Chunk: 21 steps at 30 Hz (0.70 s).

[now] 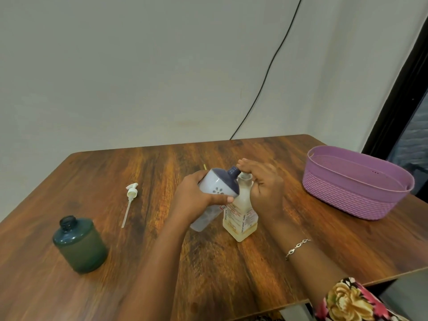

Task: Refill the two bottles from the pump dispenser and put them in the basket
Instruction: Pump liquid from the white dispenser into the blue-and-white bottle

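Note:
My left hand (pixel 196 198) grips a pale lavender bottle (pixel 216 188) with a dark blue shoulder and neck, tilted so its neck points right. Its mouth meets the top of a clear bottle (pixel 240 216) with yellowish liquid and a printed label, standing upright on the table. My right hand (pixel 264 184) curls over the top of that clear bottle, fingers around its neck, hiding whatever cap or pump is there. A dark teal bottle (pixel 80 244) stands open at the left. A white pump head (pixel 130 200) with its tube lies on the table. The purple basket (pixel 342 200) sits at right.
The wooden table (pixel 162 262) has its front right corner near my right forearm. A black cable (pixel 266 77) runs down the wall behind. A dark window frame (pixel 403 89) stands at the right, just behind the basket.

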Tool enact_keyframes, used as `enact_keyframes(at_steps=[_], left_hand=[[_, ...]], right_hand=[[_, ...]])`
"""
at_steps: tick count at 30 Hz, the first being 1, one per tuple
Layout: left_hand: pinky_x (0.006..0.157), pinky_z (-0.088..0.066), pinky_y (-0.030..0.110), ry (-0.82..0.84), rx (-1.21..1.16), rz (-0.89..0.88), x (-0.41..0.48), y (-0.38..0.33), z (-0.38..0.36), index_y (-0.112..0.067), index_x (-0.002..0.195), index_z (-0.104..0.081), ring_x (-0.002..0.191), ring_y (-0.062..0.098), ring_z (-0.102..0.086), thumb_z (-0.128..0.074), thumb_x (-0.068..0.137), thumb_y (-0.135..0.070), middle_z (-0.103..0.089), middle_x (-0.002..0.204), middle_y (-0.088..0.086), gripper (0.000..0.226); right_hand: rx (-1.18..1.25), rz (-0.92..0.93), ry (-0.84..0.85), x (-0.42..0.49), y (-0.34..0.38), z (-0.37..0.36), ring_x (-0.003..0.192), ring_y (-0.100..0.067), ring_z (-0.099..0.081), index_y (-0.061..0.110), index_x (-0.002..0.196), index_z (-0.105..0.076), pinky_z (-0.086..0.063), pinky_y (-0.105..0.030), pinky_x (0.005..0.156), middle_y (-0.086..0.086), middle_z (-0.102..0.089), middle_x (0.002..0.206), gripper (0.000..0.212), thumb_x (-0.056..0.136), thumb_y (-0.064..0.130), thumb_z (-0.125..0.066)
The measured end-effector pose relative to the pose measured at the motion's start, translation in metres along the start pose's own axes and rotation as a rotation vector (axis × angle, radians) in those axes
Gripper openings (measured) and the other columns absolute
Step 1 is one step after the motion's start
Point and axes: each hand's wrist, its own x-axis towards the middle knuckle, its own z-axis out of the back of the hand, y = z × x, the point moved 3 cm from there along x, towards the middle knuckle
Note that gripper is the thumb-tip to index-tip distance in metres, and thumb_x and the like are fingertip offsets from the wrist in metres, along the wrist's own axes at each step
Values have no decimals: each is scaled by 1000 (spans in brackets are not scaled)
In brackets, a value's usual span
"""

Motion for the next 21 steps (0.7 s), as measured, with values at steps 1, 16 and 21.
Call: enact_keyframes(at_steps=[1,16,21], left_hand=[[69,-49,28,0,-3,-1,0,0,0,-22,110,-60,83,7,-57,-83,60,-35,-61,92,-8,56],[63,-46,22,3,-19,0,0,-1,0,-22,104,-61,79,4,-55,-84,59,-31,-61,90,-9,51],[67,-46,25,-7,-30,4,-2,-5,1,-24,101,-58,77,4,-54,-83,62,-30,-57,84,-13,47]], right_hand=[[18,-11,-1,0,0,0,97,-3,-58,5,94,-72,-52,-47,80,-7,-71,97,30,80,6,-46],[33,-30,-20,4,0,-2,89,-20,-65,5,89,-72,-53,-40,78,-6,-71,92,33,77,8,-41],[45,-92,72,9,2,1,99,-19,-62,8,98,-71,-52,-37,84,-5,-69,103,31,81,-1,-47]])
